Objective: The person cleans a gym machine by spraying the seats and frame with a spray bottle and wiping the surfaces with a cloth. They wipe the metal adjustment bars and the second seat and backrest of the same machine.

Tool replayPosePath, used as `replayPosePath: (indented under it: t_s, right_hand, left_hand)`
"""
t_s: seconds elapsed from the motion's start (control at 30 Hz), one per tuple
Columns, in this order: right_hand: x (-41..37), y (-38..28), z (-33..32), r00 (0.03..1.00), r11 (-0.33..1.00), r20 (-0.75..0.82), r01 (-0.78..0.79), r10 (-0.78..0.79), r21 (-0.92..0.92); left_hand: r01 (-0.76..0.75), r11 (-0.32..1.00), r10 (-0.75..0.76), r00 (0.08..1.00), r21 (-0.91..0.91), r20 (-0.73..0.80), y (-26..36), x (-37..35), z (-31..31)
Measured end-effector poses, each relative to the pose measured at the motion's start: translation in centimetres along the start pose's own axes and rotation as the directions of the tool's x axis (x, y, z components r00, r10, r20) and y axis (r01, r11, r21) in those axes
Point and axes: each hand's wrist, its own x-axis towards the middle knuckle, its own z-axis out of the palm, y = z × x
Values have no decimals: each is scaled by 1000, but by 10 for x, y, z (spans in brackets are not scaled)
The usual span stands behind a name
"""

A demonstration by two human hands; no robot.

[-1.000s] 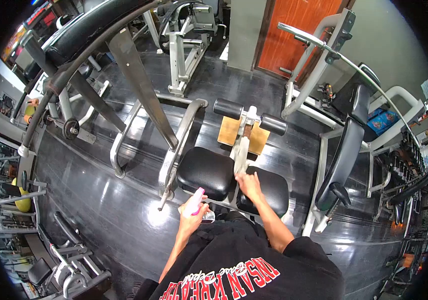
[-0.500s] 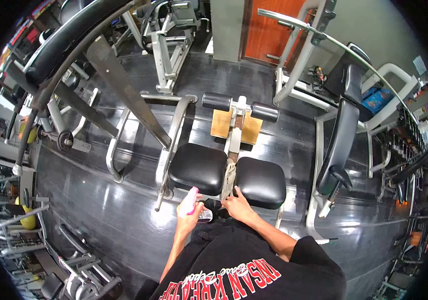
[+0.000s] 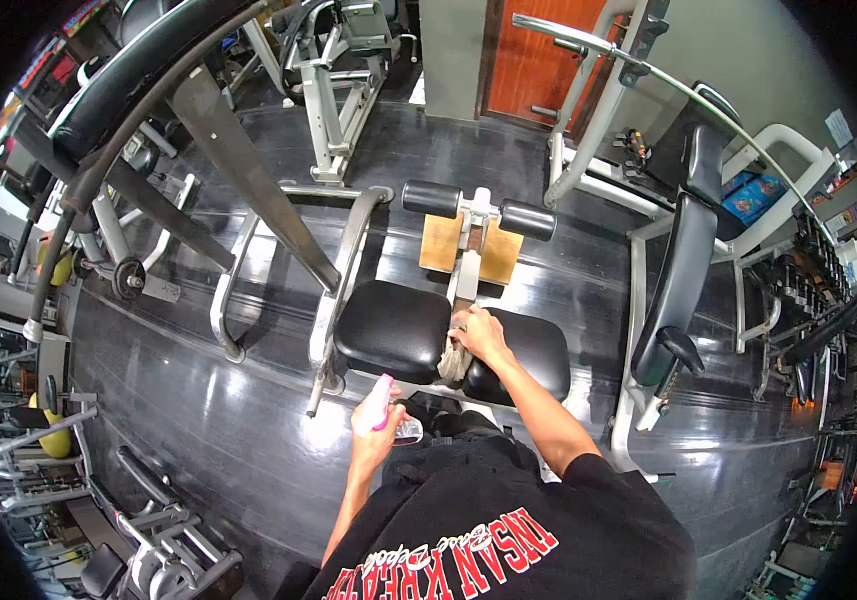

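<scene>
My left hand (image 3: 367, 440) is closed around a spray bottle (image 3: 379, 402) with a white and pink head, held low in front of my body. My right hand (image 3: 485, 336) reaches over the gap between two black padded seats, the left pad (image 3: 391, 330) and the right pad (image 3: 534, 352). Its fingers are closed on a light-coloured cloth (image 3: 455, 362), which hangs down between the pads. Just beyond my fingers runs the bench's metal centre beam (image 3: 465, 275).
Two black foam rollers, left (image 3: 433, 196) and right (image 3: 528, 220), top the beam's far end above a wooden board (image 3: 501, 255). A long-armed machine (image 3: 249, 170) stands to the left. An inclined bench (image 3: 679, 285) with a barbell (image 3: 694, 95) stands right.
My right hand has moved forward from the near end of the gap, onto the upper part of the cloth. My left hand stays in place with the spray bottle.
</scene>
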Motion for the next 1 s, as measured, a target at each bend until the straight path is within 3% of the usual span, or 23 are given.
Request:
replayPosePath:
  t_s: [0.07,0.1,0.17,0.27,0.37,0.43,0.5,0.53,0.57,0.63,0.77,0.83,0.9,0.93,0.97,1.0]
  right_hand:
    - [-14,-17,2,993,1000,-119,0,3,25]
    - [-26,-19,5,983,997,-169,72,-75,-23]
    - [-53,-37,-1,993,967,116,48,-19,-249]
    - [-67,-36,17,961,855,271,100,49,-509]
    - [-45,-24,23,932,856,357,133,63,-499]
    - [-42,-19,31,944,871,330,159,4,-464]
    - [-42,-24,25,884,844,466,234,21,-482]
    - [-51,-18,30,929,846,359,265,-94,-463]
    - [-53,-15,30,930,846,357,260,-89,-466]
    - [-57,-16,25,889,851,439,328,-132,-410]
    - [-69,-21,16,853,842,450,431,-263,-324]
    - [-77,-25,12,820,880,468,446,-328,-165]
    - [-84,-33,-1,848,923,396,385,-352,-4]
    - [-83,-42,-18,847,922,397,387,-352,-8]
    - [-79,-53,-41,901,990,412,105,-135,95]
    - [-78,-58,-52,890,964,448,-189,88,186]
  left_hand:
    - [-45,999,44,996,-5,-82,-6,-8,-3]
    - [-43,999,43,995,-4,-91,-10,-11,-6]
    - [-19,1000,21,988,17,-152,-19,-15,-10]
    - [28,998,-23,996,56,-89,-23,-16,-16]
    - [-18,1000,20,997,25,-77,-15,-10,-13]
    - [-12,999,15,996,36,-83,-6,-7,-9]
    - [-9,999,13,997,46,-80,-1,-3,-8]
    - [-18,999,20,996,30,-83,-2,-2,-7]
    - [-26,1000,27,996,11,-88,-3,-1,-5]
    - [-23,1000,23,997,1,-67,-1,-1,-4]
    - [-31,999,32,999,34,-25,-3,-1,-4]
    - [-14,1000,15,999,26,-40,0,-1,-2]
    - [2,1000,-2,998,16,-55,-1,-1,-3]
    - [-23,1000,24,997,15,-77,-2,-1,-4]
    - [-44,999,45,994,13,-99,-5,-1,-4]
    - [-41,999,42,994,6,-100,-7,-1,-4]
